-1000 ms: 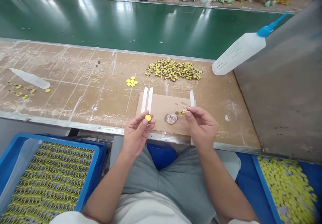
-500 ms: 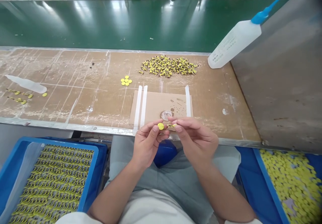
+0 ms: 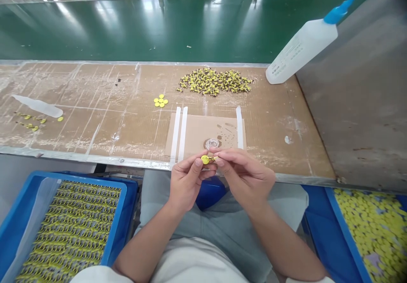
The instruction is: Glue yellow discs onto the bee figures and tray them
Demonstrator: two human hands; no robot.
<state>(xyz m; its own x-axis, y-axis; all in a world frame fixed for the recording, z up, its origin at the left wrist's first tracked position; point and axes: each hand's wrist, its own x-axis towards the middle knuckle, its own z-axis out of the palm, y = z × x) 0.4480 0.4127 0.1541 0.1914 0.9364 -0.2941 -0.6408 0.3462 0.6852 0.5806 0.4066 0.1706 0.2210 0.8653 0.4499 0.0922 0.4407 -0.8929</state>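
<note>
Between thumb and fingers, my left hand [image 3: 187, 181] pinches a round yellow disc [image 3: 205, 159] above the bench's front edge. My right hand [image 3: 246, 172] pinches a small yellow and dark piece [image 3: 213, 158], whose end meets the disc; the fingertips cover most of it. Just beyond my fingers, a small clear round dish [image 3: 211, 144] rests on a taped cardboard sheet [image 3: 195, 130]. Farther back lies a heap of small yellow and dark pieces [image 3: 216, 82]. Several loose yellow discs [image 3: 161, 101] form a cluster left of the heap.
A white bottle with a blue nozzle [image 3: 302, 49] leans against a metal panel [image 3: 359, 92] at right. Blue trays flank my legs: the left tray [image 3: 123, 194] bears rows of yellow and dark parts, the right tray [image 3: 345, 236] many yellow discs. Behind the bench runs a green belt [image 3: 133, 32].
The small piece in my right hand has come against the yellow disc; a slight gap showed between them before. The whole view has shifted a little.
</note>
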